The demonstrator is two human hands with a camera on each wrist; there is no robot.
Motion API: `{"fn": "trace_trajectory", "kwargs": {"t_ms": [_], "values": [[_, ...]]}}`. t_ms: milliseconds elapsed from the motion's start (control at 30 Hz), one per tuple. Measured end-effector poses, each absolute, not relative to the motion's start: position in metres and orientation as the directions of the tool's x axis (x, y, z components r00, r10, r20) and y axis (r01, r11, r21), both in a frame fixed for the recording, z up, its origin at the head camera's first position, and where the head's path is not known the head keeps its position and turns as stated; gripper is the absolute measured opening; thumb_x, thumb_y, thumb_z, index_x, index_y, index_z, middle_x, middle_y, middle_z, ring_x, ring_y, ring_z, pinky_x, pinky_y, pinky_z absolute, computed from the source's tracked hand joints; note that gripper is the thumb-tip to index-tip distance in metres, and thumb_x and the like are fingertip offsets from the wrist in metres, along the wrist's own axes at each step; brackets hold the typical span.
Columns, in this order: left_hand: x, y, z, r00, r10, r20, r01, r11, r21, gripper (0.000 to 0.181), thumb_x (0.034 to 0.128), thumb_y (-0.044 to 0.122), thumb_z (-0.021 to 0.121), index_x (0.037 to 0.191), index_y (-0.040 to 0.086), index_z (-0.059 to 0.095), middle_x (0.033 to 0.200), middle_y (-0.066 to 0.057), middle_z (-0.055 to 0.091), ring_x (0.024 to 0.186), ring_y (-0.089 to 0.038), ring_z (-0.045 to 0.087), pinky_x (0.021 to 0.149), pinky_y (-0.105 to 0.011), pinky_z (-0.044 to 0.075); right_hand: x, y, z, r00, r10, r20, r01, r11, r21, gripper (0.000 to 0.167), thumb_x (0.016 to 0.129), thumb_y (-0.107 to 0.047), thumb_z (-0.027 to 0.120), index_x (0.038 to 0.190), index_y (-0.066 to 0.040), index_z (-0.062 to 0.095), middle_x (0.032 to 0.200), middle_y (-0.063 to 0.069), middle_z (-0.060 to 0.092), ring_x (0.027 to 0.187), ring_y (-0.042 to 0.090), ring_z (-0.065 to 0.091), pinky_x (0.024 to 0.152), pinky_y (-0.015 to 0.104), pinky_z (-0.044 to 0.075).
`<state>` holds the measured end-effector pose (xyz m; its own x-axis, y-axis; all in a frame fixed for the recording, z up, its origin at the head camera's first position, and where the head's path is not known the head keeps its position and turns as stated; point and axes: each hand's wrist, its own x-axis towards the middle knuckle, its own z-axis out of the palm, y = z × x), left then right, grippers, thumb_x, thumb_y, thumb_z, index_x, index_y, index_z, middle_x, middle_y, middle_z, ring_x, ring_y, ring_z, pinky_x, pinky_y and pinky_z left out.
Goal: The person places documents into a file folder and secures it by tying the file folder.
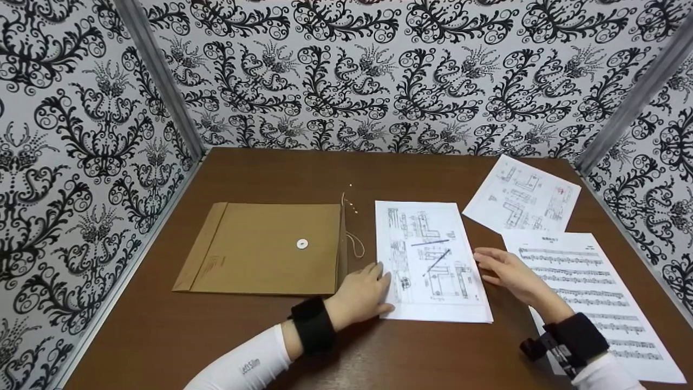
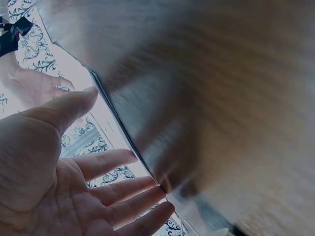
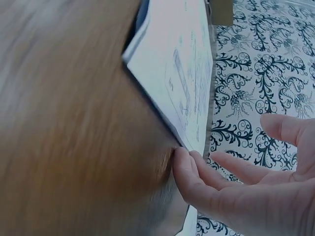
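A neat stack of paper sheets, the top one printed with a technical drawing and crossed by two blue-violet lines, lies on the brown table. My left hand is at its left edge, fingertips against the paper. On the opposite side, my right hand has its fingertips at the right edge. In the left wrist view the left hand's fingers extend fairly straight along the sheets' edge. The right wrist view shows the right hand's fingertips touching the stack's side, with the thumb apart.
To the left lies a brown envelope with a white button and a loose string. Another drawing sheet lies at the back right. Sheet music lies partly beneath the right forearm. Patterned walls enclose the table.
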<state>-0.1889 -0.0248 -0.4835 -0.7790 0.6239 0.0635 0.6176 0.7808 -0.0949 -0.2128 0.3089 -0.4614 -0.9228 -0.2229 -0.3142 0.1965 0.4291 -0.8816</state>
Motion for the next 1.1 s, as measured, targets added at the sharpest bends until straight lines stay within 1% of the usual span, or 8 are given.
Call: {"fn": "trace_trajectory", "kwargs": {"t_ms": [133, 267, 433, 667, 800, 933, 1033, 1100], "values": [[-0.1893, -0.0248, -0.484, -0.776, 0.627, 0.071, 0.62, 0.778, -0.1, 0.064, 0.0898, 0.058, 0.069, 0.133, 0.011, 0.063, 0.141, -0.013, 0.062, 0.131, -0.024, 0.062, 0.1, -0.033, 0.058, -0.2162, 0.31, -0.4607, -0.919, -0.195, -0.342, 0.248, 0.387, -0.888, 0.073, 0.109, -0.037, 0.044, 0.157, 0.012, 0.019, 0.159, 0.034, 0.033, 0.139, 0.035, 0.052, 0.107, 0.032, 0.053], [-0.1892, -0.0249, -0.4841, -0.779, 0.623, 0.068, 0.617, 0.782, -0.092, 0.065, 0.0898, 0.058, 0.069, 0.134, 0.011, 0.063, 0.142, -0.013, 0.062, 0.131, -0.025, 0.062, 0.1, -0.033, 0.058, -0.2192, 0.3116, -0.4612, -0.919, -0.187, -0.347, 0.262, 0.368, -0.892, 0.074, 0.109, -0.038, 0.045, 0.157, 0.011, 0.019, 0.158, 0.033, 0.036, 0.128, 0.02, 0.06, 0.102, 0.029, 0.055], [-0.1887, -0.0248, -0.4833, -0.78, 0.622, 0.063, 0.617, 0.782, -0.087, 0.065, 0.0896, 0.058, 0.07, 0.134, 0.011, 0.063, 0.143, -0.013, 0.061, 0.132, -0.025, 0.062, 0.1, -0.034, 0.058, -0.2197, 0.3134, -0.4636, -0.919, -0.181, -0.351, 0.273, 0.35, -0.896, 0.075, 0.109, -0.039, 0.045, 0.158, 0.011, 0.018, 0.159, 0.033, 0.033, 0.129, 0.021, 0.059, 0.104, 0.032, 0.055], [-0.1886, -0.025, -0.4828, -0.779, 0.625, 0.044, 0.623, 0.781, -0.056, 0.064, 0.0908, 0.055, 0.07, 0.136, 0.01, 0.062, 0.144, -0.013, 0.06, 0.134, -0.027, 0.061, 0.101, -0.035, 0.058, -0.2182, 0.3116, -0.465, -0.917, -0.173, -0.358, 0.286, 0.341, -0.896, 0.075, 0.11, -0.039, 0.042, 0.159, 0.01, 0.013, 0.16, 0.034, 0.029, 0.143, 0.039, 0.046, 0.104, 0.033, 0.053], [-0.1896, -0.0251, -0.4829, -0.779, 0.625, 0.043, 0.623, 0.78, -0.051, 0.064, 0.0909, 0.055, 0.07, 0.136, 0.011, 0.062, 0.144, -0.013, 0.06, 0.135, -0.027, 0.061, 0.1, -0.036, 0.058, -0.2195, 0.3097, -0.4658, -0.919, -0.162, -0.359, 0.29, 0.34, -0.895, 0.075, 0.11, -0.037, 0.041, 0.159, 0.01, 0.011, 0.159, 0.035, 0.031, 0.144, 0.044, 0.043, 0.1, 0.031, 0.052], [-0.19, -0.0251, -0.4833, -0.781, 0.623, 0.047, 0.621, 0.783, -0.049, 0.064, 0.09, 0.056, 0.07, 0.134, 0.011, 0.062, 0.144, -0.013, 0.061, 0.134, -0.027, 0.061, 0.1, -0.036, 0.058, -0.2214, 0.309, -0.4674, -0.914, -0.147, -0.379, 0.311, 0.348, -0.884, 0.074, 0.11, -0.034, 0.04, 0.159, 0.011, 0.008, 0.159, 0.034, 0.03, 0.139, 0.038, 0.048, 0.095, 0.026, 0.051], [-0.19, -0.0252, -0.4833, -0.779, 0.624, 0.054, 0.622, 0.781, -0.05, 0.063, 0.0895, 0.056, 0.071, 0.133, 0.011, 0.062, 0.143, -0.012, 0.061, 0.134, -0.026, 0.061, 0.099, -0.036, 0.059, -0.2219, 0.31, -0.469, -0.907, -0.153, -0.392, 0.317, 0.362, -0.876, 0.075, 0.11, -0.033, 0.041, 0.158, 0.013, 0.007, 0.157, 0.034, 0.034, 0.126, 0.025, 0.057, 0.09, 0.024, 0.051], [-0.1899, -0.0253, -0.4829, -0.778, 0.625, 0.057, 0.623, 0.781, -0.057, 0.063, 0.0894, 0.056, 0.071, 0.133, 0.011, 0.063, 0.143, -0.012, 0.061, 0.133, -0.026, 0.061, 0.099, -0.036, 0.059, -0.2221, 0.3108, -0.4704, -0.904, -0.174, -0.39, 0.309, 0.363, -0.879, 0.075, 0.11, -0.032, 0.042, 0.157, 0.015, 0.009, 0.151, 0.031, 0.043, 0.116, 0.016, 0.061, 0.087, 0.024, 0.052]]}}
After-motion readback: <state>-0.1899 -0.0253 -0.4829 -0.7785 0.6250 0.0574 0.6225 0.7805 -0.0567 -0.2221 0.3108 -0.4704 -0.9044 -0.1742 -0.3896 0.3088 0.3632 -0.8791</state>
